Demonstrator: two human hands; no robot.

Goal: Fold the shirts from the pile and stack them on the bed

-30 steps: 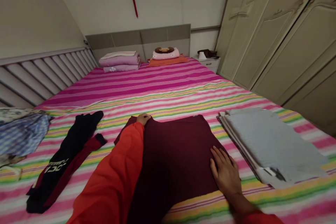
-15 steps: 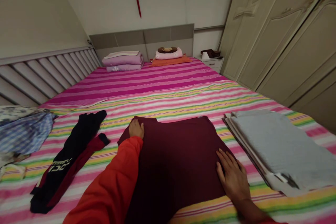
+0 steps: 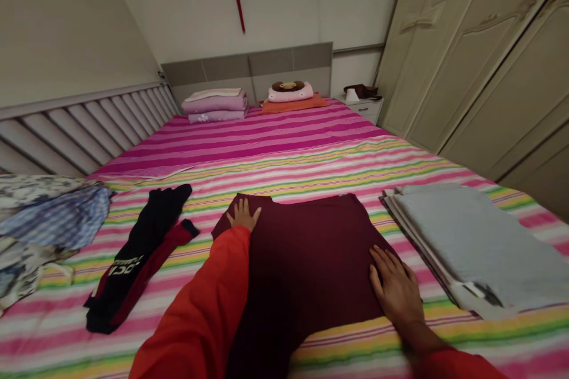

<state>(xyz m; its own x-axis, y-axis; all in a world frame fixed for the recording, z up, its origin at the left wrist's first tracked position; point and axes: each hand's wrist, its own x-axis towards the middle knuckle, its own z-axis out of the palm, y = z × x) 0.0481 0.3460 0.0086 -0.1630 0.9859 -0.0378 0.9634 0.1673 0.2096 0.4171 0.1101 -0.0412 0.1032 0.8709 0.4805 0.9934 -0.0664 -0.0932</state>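
A dark maroon garment (image 3: 311,254), probably a top, lies spread on the striped bed in front of me. My left hand (image 3: 243,215) rests on its upper left part, fingers spread and palm down. On the garment's right edge lies my right hand (image 3: 395,285), flat with the fingers stretched out. The lower part of the cloth is partly hidden behind my red left sleeve. To the left is a folded black and dark red garment (image 3: 137,254) with white lettering. A flat stack of grey clothes (image 3: 471,237) lies right of my right hand.
A heap of patterned clothes (image 3: 53,213) lies at the far left, by the slatted bed rail (image 3: 84,124). Folded lilac bedding (image 3: 217,105) and a pink pillow (image 3: 291,95) sit near the headboard (image 3: 288,59). Beyond the bed's right side stand a nightstand (image 3: 368,110) and a wardrobe (image 3: 471,59).
The fingers of my left hand have spread out flat on the maroon cloth. My right hand stays about where it was. The view has shifted slightly left.
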